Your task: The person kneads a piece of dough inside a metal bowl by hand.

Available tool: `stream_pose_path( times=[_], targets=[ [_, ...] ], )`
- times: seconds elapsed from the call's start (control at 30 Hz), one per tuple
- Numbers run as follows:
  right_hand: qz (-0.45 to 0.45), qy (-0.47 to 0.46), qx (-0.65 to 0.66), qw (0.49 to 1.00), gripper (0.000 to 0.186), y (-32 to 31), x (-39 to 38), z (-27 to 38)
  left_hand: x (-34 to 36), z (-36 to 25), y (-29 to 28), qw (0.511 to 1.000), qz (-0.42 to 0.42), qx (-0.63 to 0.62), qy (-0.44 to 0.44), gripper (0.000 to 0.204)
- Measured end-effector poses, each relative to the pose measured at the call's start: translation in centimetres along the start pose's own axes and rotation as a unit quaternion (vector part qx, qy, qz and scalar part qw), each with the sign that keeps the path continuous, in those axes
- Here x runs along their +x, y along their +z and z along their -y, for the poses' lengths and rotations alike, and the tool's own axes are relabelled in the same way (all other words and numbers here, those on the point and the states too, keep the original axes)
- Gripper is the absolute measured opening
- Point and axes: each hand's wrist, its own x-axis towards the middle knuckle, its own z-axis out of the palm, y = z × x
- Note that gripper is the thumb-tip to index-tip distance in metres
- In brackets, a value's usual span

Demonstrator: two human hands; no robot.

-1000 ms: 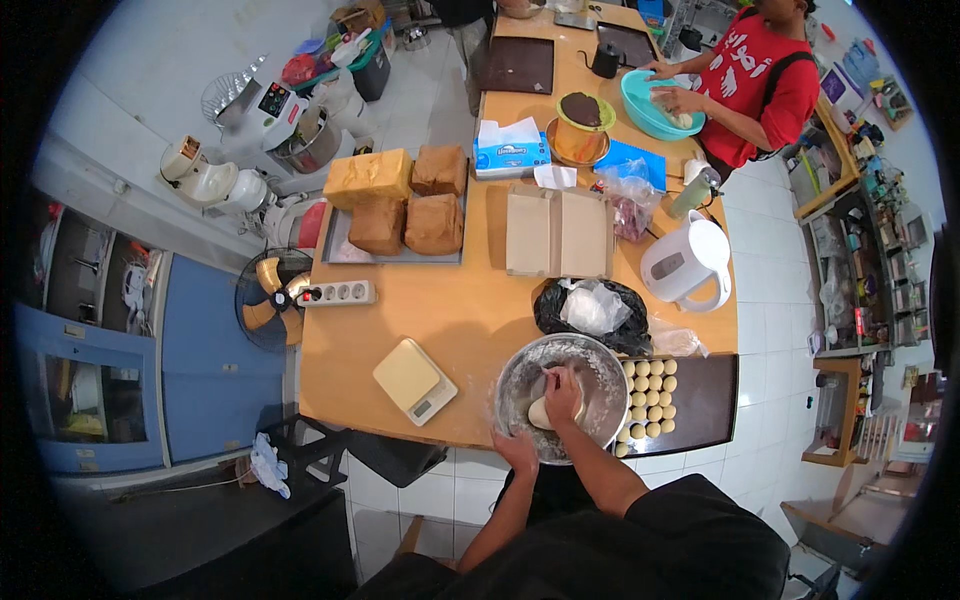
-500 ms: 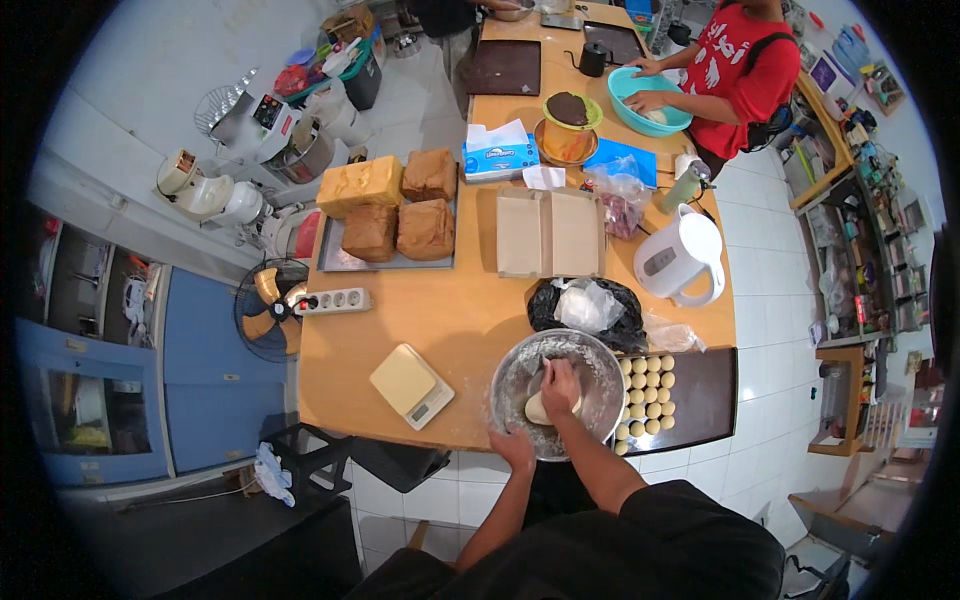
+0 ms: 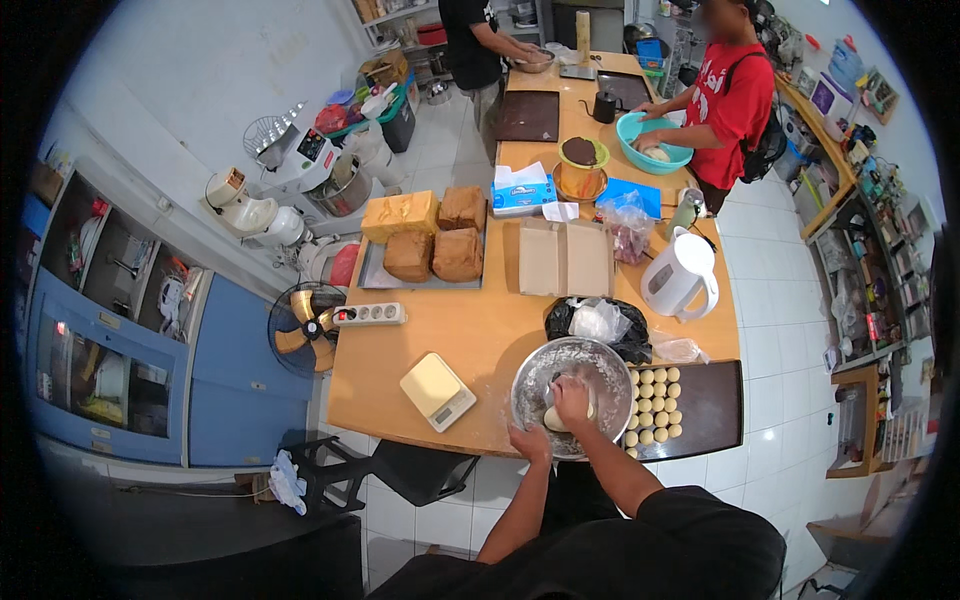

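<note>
A large metal bowl point(image 3: 533, 373) with floury walls rests at the table's front edge. My left hand point(image 3: 531, 441) is closed on its near-left rim. Inside it lies a pale lump of dough point(image 3: 556, 419). Over the dough, my right hand point(image 3: 571, 402) has its fingers curled together; a small pale piece shows at the fingertips, and its kind is not clear. Part of the dough is hidden by this hand. Rows of small round dough balls point(image 3: 658, 405) sit on a dark tray point(image 3: 708, 400) just right of the bowl. Left of the bowl is a kitchen scale point(image 3: 437, 391).
Behind the bowl lies a black plastic bag point(image 3: 632, 340); near it are a white electric kettle point(image 3: 680, 272) and an open cardboard box point(image 3: 566, 258). Loaves point(image 3: 409, 255) stand on a tray at left, by a power strip point(image 3: 370, 314). Two people work farther back, one at a turquoise basin point(image 3: 640, 128).
The whole view has shifted, with the table now lower and further right. My right hand still works at the dough, and my left hand stays on the bowl's rim.
</note>
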Motion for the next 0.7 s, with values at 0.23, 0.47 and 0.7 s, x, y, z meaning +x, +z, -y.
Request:
stream_pose_path(
  times=[0.23,0.47,0.7],
  targets=[
    [0.058,-0.016,-0.157,0.986,0.03,-1.0,-3.8,0.3,0.0,-1.2,-0.5,1.0,0.026,-0.013,0.003,0.047],
    [0.104,0.024,-0.127,0.986,0.031,-5.1,-6.8,1.3,0.0,-0.6,0.3,0.999,-0.002,-0.035,0.031,0.042],
    [0.212,0.213,-0.099,0.949,0.047,-4.4,-3.7,0.9,-0.4,-2.7,-0.5,0.999,0.019,-0.033,-0.017,0.037]
  ],
)
